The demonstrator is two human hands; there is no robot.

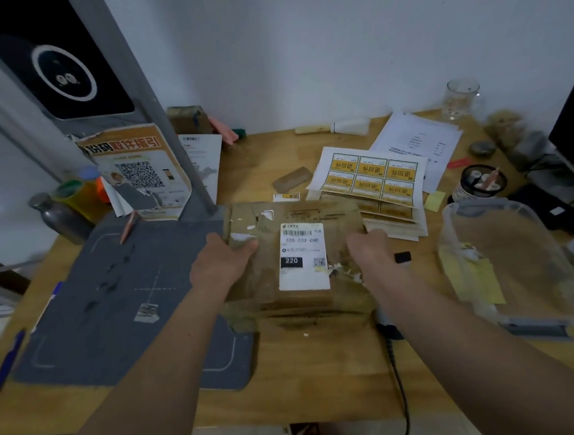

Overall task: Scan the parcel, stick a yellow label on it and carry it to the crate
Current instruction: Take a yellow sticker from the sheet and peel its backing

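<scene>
A brown cardboard parcel (270,287) with a white shipping label (303,255) on top is in the middle of the wooden desk, its left part over the grey scanner mat (114,306). My left hand (218,262) grips the parcel's left side, thumb on top. My right hand (370,252) holds its right side. Sheets of yellow labels (371,176) lie just behind the parcel. One loose yellow label (286,196) lies at the parcel's far edge. A clear plastic crate (459,238) stands to the right.
The scanner's grey post (165,124) rises at the back left beside a QR-code poster (137,170). A black cable (399,380) runs off the front edge. White papers (420,138), a glass (461,99), bottles (62,214) and a pen cup (480,181) stand around.
</scene>
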